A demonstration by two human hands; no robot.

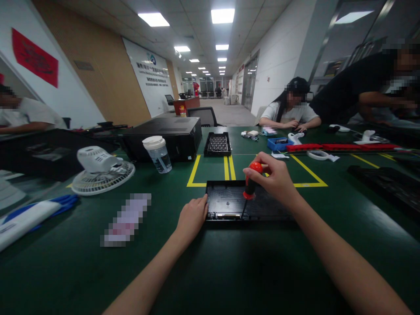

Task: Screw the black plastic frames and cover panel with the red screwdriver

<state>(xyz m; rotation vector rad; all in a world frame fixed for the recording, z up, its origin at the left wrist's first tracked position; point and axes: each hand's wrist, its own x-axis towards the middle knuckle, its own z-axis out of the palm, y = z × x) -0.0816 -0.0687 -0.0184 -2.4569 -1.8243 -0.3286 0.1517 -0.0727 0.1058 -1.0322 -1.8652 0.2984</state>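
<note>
A flat black plastic casing (229, 199) lies on the green table in front of me. My right hand (275, 177) is closed round a screwdriver (251, 183) with a red and black handle, held upright with its tip down on the casing's front edge. My left hand (193, 216) rests curled against the casing's left end, gripping it.
Behind the casing are yellow floor-tape lines (228, 168), a black tray of small parts (217, 144), a black computer case (164, 135), a lidded plastic cup (158, 153) and a white fan (101, 170). Other people sit at the far right and the left. A blue bin (279, 143) stands further back.
</note>
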